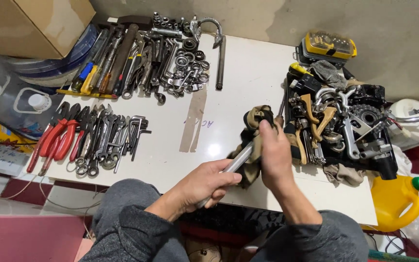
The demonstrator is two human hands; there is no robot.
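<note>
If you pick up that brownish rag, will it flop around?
Probably yes: the rag drapes in soft folds around the metal rod, so it looks floppy and light. It likely won't roll or break, and the right hand seems to bunch it easily.

Even, fairly bright indoor light falls from above on the white counter (248, 73). A soft glare patch shines on its glossy top near the middle, just left of the hands, and small highlights glint on the metal rod (236, 162) and on the wrenches (103, 140) at the left. Shadows are short and soft, gathered under the tools and under the right hand (275, 155). The centre is sharp. The wide lens bends the counter's edges, and the corners look stretched. The near sleeves (132, 228) are slightly soft.
</note>
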